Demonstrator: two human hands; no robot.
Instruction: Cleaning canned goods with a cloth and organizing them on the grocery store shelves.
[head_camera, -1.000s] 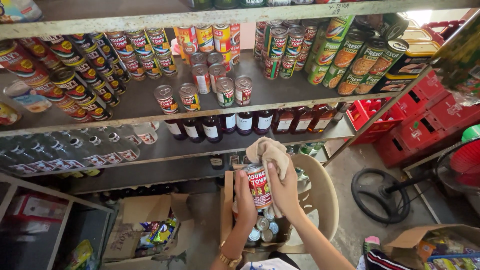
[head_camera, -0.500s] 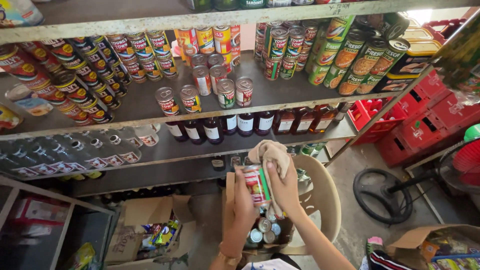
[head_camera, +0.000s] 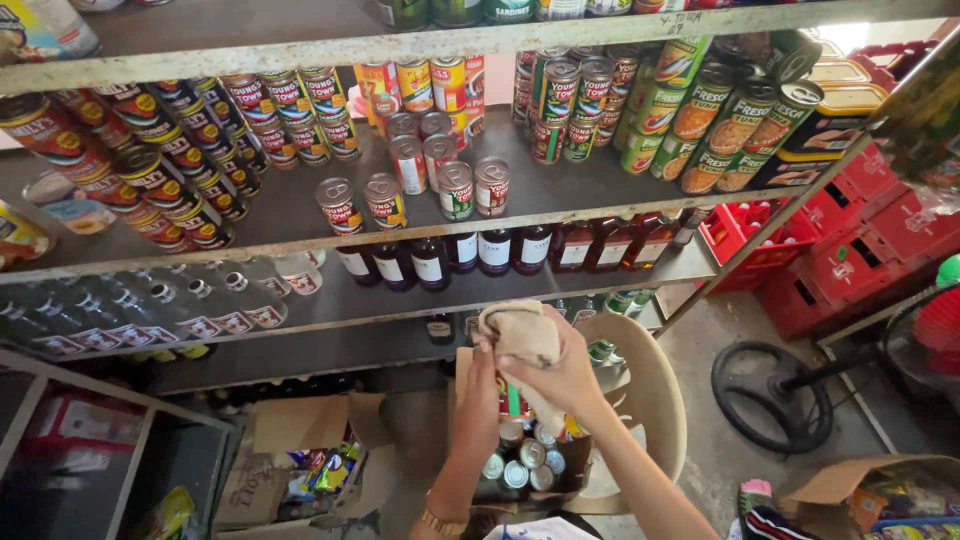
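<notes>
While left hand grips can | right hand presses cloth atop it

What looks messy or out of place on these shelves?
The green-labelled cans at the right end of the middle shelf lie tipped on their sides in a heap, while the small cans near its front edge stand upright.

Shelved cans, dark bottles, red crates, fan base
</notes>
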